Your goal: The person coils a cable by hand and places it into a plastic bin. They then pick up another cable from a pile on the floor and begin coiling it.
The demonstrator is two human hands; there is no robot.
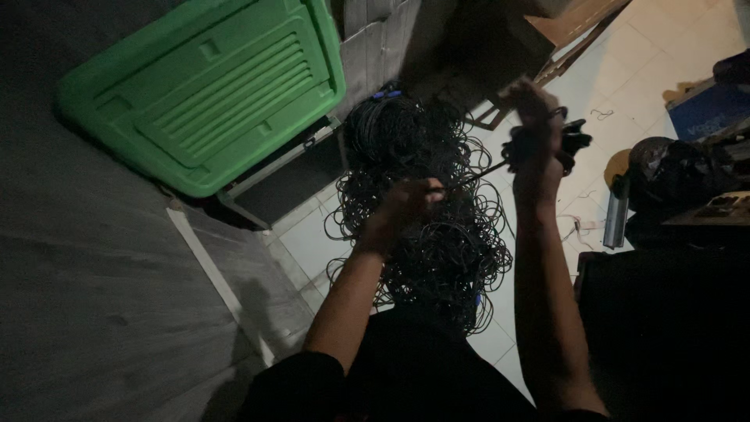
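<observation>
Left hand [402, 209] fingers closed on a black cable strand at centre; tangled cable pile [426, 211] on the tiled floor [312, 242]. Right hand [539, 129], 2 o'clock, grips a coiled bundle [574, 141]. Green lid [207, 94] at 10 o'clock.

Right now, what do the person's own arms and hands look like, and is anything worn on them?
Both forearms are bare up to about the elbow. The left hand and right hand wear no gloves. Dark, short-looking sleeves show at the lower frame edge. A thin dark band may sit at the right hand, but the dim light leaves that unclear.
</observation>
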